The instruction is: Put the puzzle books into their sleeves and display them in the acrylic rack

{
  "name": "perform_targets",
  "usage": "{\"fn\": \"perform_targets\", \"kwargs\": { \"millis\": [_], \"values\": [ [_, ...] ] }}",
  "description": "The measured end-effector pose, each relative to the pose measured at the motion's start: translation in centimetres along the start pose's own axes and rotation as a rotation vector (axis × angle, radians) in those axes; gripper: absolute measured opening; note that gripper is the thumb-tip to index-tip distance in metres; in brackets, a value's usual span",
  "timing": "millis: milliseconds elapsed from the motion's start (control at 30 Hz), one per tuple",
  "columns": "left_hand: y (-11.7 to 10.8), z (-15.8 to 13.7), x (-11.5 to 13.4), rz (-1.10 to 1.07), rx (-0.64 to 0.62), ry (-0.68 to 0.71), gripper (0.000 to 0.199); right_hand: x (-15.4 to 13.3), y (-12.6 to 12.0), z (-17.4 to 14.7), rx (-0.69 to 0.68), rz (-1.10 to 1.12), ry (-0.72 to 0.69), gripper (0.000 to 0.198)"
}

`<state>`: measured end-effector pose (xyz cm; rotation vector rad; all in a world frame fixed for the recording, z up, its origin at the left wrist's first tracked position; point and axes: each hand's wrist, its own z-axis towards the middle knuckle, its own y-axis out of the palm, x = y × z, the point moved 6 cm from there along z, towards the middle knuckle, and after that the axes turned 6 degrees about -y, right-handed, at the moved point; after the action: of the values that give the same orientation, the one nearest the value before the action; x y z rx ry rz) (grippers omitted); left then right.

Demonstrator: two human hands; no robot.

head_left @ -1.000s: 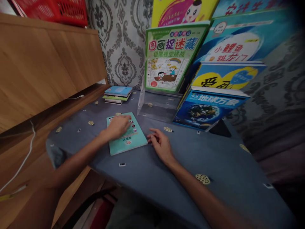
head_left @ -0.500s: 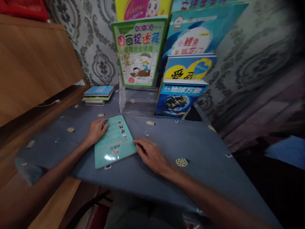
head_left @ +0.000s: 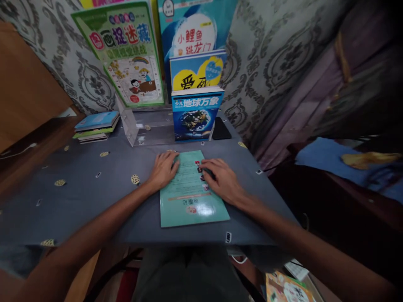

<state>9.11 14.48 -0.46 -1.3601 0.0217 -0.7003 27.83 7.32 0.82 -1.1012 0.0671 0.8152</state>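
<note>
A teal book (head_left: 185, 184) lies flat on the cloth-covered table in front of me, its printing upside down to my view and light glaring off its near part. My left hand (head_left: 164, 170) rests along the book's upper left edge, palm down and open, with fingers stretched out. On the other side, my right hand (head_left: 222, 178) lies over the right edge, open, with its fingers reaching onto the cover and the thumb apart from them.
Behind the book, a clear acrylic stand (head_left: 154, 135) holds several upright books, among them a blue earth book (head_left: 195, 119) and a green-framed picture book (head_left: 130, 63). A small book stack (head_left: 96, 126) lies left. A dark phone-like slab (head_left: 221, 128) sits right. An orange book (head_left: 286, 288) is below the table.
The view has turned to the right. The teal book has become squarer to me, and my right hand has moved from its edge further onto the cover. My left hand stays at the left edge.
</note>
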Motion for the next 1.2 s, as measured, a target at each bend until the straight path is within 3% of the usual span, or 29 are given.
{"fn": "perform_targets", "kwargs": {
  "millis": [167,300,433,700,933,1200],
  "values": [
    [1.0,1.3,3.0,0.024,0.031,0.079,0.033,-0.2,-1.1,0.9,-0.009,-0.107,-0.007,0.028],
    [0.2,0.8,3.7,0.032,0.075,0.172,0.028,-1.7,1.3,3.3,-0.092,-0.057,-0.082,0.035],
    [-0.2,0.7,3.8,0.036,0.064,0.203,0.028,-0.8,3.1,4.4,-0.143,-0.097,-0.038,0.037],
    [-0.6,0.6,3.5,0.091,0.041,0.211,0.028,3.0,0.0,2.1,-0.125,-0.220,0.113,0.038],
    [-1.3,0.4,3.0,0.233,0.032,0.128,0.026,3.7,-0.1,1.7,-0.081,-0.166,0.142,0.037],
    [-1.4,1.1,1.4,0.115,0.016,0.076,0.031,5.1,-0.9,1.6,-0.019,-0.064,0.165,0.032]
  ]
}}
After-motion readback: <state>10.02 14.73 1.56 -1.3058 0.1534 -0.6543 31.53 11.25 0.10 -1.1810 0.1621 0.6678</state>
